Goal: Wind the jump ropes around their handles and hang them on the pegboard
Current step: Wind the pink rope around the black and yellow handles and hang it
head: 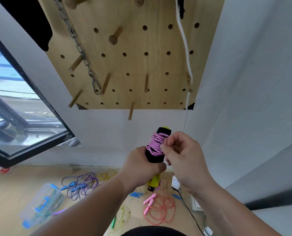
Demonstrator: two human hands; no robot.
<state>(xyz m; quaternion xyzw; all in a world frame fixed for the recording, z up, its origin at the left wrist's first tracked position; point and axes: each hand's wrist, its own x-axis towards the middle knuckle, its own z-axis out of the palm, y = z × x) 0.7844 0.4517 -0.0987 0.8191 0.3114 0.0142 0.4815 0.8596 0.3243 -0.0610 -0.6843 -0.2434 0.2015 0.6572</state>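
My left hand grips a pair of black-and-yellow jump rope handles, held upright below the pegboard. Pink speckled rope is wound in many turns round the upper part of the handles. My right hand pinches that rope against the right side of the winding. The wooden pegboard hangs on the wall above, with several wooden pegs sticking out. Its lowest peg is just above the handles.
A metal chain and a white cord hang on the pegboard. On the floor lie a purple rope with blue handles, a red rope with pink handles, yellow-green ropes, a clear plastic box and a black cable. A window is at left.
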